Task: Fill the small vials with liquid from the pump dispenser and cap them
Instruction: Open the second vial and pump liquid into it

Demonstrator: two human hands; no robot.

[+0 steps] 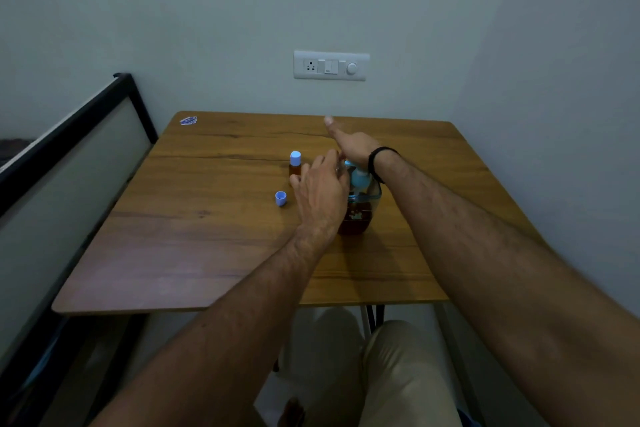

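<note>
I am pressing the pump dispenser [358,198] head at frame centre with my flat, straight-fingered right hand [349,144], while my left hand [320,189], fingers curled, seems to be pinching a light, likely slippery vial at the spout, though the vial is hidden.

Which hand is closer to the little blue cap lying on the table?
The left hand. It sits just right of the loose blue cap, apart from it. The right hand is farther back and to the right, over the pump dispenser.
</note>
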